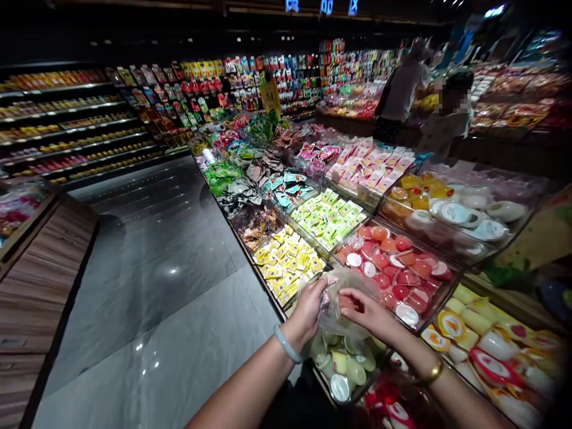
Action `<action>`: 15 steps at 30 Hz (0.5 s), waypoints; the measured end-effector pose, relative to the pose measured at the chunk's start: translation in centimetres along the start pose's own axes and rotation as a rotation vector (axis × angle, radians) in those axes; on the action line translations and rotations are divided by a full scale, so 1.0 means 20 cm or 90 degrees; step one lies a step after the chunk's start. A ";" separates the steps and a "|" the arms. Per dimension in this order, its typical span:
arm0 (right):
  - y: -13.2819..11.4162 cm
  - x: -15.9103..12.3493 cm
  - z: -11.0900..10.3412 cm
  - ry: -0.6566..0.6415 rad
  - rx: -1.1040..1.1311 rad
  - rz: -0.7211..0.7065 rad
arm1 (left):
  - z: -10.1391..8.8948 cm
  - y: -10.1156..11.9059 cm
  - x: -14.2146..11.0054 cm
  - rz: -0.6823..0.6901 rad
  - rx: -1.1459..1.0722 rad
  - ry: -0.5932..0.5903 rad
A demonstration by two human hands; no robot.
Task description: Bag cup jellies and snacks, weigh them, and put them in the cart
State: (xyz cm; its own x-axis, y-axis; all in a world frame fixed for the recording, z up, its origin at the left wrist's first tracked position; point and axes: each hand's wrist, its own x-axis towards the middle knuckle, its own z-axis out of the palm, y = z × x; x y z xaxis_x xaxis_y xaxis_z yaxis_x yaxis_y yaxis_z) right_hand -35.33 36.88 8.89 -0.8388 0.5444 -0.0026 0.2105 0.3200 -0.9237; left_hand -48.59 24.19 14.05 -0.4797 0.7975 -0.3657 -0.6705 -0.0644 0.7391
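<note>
My left hand point(311, 305), with a pale bangle at the wrist, grips the rim of a clear plastic bag point(330, 325). Something shiny and crinkled shows by its fingers. At the bag's mouth, my right hand point(364, 313) has its fingers curled around a reddish jelly cup point(347, 302), partly hidden by the fingers. Pale green jelly cups point(355, 370) show below; I cannot tell which are in the bag and which in the bin. Just beyond the hands lies a bin of red jelly cups point(404, 277).
Yellow packets point(288, 262) and green packets point(328, 217) fill neighbouring bins. Larger jelly cups point(496, 351) lie to the right. A grey floor aisle point(170, 298) runs along the left, beside a wooden counter point(44, 268). Two people point(404, 89) are at the far right.
</note>
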 end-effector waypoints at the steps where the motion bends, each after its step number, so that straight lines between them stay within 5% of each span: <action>1: 0.03 0.01 0.06 -0.022 -0.014 0.016 | -0.01 0.00 -0.01 0.003 -0.006 -0.002; 4: 0.14 0.03 0.14 -0.035 -0.124 0.028 | -0.04 -0.01 -0.03 0.009 -0.031 0.006; 7: 0.15 0.06 0.07 -0.058 -0.154 0.002 | -0.09 -0.01 -0.04 -0.004 -0.050 0.024; 11: 0.08 0.22 -0.21 -0.055 -0.097 0.066 | -0.12 -0.01 -0.04 -0.004 -0.074 0.062; 13: 0.07 0.38 -0.39 0.037 -0.140 0.074 | -0.14 -0.02 -0.04 -0.010 -0.085 0.073; 15: 0.10 0.55 -0.55 0.209 -0.352 0.070 | -0.15 -0.03 -0.04 -0.018 -0.088 0.074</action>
State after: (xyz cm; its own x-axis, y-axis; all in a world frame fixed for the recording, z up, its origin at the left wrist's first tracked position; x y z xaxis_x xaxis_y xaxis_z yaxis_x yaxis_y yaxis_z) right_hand -38.60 51.97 11.28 -0.6191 0.7772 0.1128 0.5864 0.5530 -0.5918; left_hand -49.55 21.75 12.23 -0.5169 0.7255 -0.4544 -0.7524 -0.1317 0.6454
